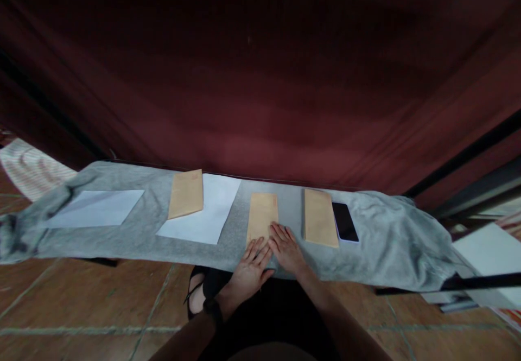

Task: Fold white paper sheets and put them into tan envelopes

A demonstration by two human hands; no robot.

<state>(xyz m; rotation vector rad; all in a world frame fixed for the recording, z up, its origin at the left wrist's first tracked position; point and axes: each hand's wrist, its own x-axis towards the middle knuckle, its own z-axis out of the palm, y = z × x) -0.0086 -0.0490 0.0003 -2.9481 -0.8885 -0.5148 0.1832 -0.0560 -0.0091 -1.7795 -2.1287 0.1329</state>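
Note:
A tan paper envelope [262, 211] lies flat on the grey cloth in front of me, its long side pointing away. My left hand [251, 270] rests palm down on its near end, fingers stretched out. Beside it, my right hand [286, 248] lies flat over the envelope's near right corner, and the fingers of both hands almost meet. Neither hand grips anything. The near edge of the envelope is hidden under them. To the right sits a stack of similar envelopes [320, 218].
A dark-screened phone [345, 222] lies right of the stack. On the left, another tan envelope [186, 194] overlaps a white sheet [211, 209]; a second white sheet [97, 208] is farther left. Grey cloth [378, 236] covers the narrow surface, backed by a dark red panel [260, 106].

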